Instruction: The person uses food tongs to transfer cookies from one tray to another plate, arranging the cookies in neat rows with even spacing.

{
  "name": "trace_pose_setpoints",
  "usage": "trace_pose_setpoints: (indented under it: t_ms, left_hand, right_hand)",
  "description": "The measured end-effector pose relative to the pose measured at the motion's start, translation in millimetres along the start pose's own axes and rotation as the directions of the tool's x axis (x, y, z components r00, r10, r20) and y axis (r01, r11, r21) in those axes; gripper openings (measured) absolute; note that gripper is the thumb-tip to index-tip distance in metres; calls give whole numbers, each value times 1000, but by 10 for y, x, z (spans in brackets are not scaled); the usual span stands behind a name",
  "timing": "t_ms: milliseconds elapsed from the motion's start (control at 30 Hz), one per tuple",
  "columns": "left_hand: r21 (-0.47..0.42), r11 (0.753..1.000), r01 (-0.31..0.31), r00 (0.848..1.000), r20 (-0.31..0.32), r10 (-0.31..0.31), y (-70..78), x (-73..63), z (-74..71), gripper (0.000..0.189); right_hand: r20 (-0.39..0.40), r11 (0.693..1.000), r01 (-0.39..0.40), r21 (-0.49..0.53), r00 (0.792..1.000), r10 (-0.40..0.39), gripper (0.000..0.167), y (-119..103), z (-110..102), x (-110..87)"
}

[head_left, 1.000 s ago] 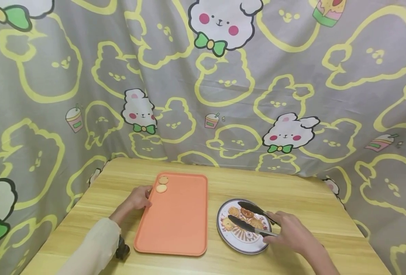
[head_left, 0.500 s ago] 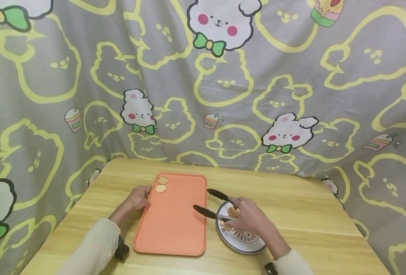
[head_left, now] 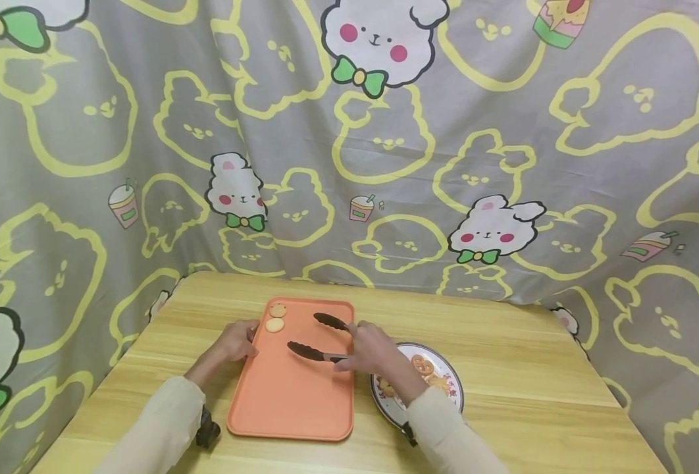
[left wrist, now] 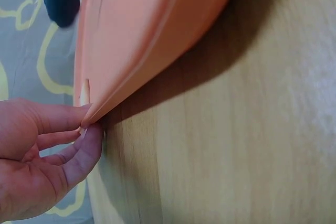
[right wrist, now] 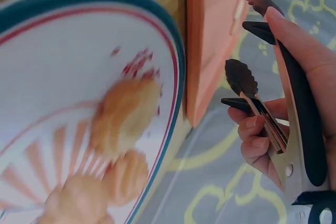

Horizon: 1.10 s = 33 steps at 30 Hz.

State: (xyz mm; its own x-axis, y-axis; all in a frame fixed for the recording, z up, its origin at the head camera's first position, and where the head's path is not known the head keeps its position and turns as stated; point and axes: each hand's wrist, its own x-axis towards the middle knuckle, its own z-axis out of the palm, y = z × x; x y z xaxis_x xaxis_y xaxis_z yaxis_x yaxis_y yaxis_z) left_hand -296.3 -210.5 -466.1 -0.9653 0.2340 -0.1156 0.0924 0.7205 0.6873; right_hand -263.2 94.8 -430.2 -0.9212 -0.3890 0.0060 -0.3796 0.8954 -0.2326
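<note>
An orange tray lies on the table, with two round cookies at its far left corner. My left hand pinches the tray's left rim between thumb and fingers, as the left wrist view also shows. Over the tray's right side, my right hand grips black-tipped metal tongs. Their two tips are spread apart above the tray, and nothing is between them. Behind my right forearm stands a white patterned plate, partly hidden, holding several cookies and a pretzel-shaped one.
The wooden table extends around the tray and plate. A grey curtain with yellow animal outlines hangs along the back and sides. A black wrist strap piece shows on my left forearm.
My right hand has carried the spread tongs left, from above the plate to above the tray. My left hand has stayed on the tray's rim.
</note>
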Motion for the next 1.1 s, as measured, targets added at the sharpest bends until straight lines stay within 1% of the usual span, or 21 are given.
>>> trace_pose_setpoints:
  t_ms: [33,100,200,267,333,367,500,633,833,967,1100]
  left_hand:
    - [-4,1000,20,1000,-8,-20,0,6,9,73]
    - [7,1000,25,999,-20,-25,7,9,19,73]
    - [26,999,27,999,-22,-26,15,11,30,74]
    - [45,999,18,1000,-22,-17,20,14,33,73]
    - [52,998,22,999,-28,-21,19,24,32,73]
    - [55,998,24,999,-31,-22,17,29,32,73]
    - [57,998,27,999,-35,-25,-5,41,28,74]
    - [58,998,14,999,-32,-12,-5,29,23,74]
    - [66,998,13,999,-37,-10,-5,21,14,75]
    - [67,998,14,1000,-27,-13,-4,21,14,74]
    - [63,998,19,999,-30,-17,10,15,14,75]
  right_hand:
    - [3,1000,16,-22,1000,-16,88,-35,18,50]
    - [8,997,40,-61,999,-39,85,-104,46,131]
    - [6,996,51,-70,999,-50,77,-191,85,227]
    - [3,996,50,-70,999,-50,71,-244,102,283]
    - [-5,996,49,-78,999,-50,65,-289,121,336]
    - [-7,995,48,-86,999,-49,66,-310,130,358]
    - [-6,996,30,-90,1000,-30,60,-391,180,425]
    - [-4,998,16,-61,1000,-17,50,-469,223,462]
    - [-12,998,15,-66,1000,-16,51,-569,267,509]
    - [-7,996,-5,-92,1000,5,48,-614,274,522]
    - [-6,994,-25,-107,1000,24,52,-632,275,513]
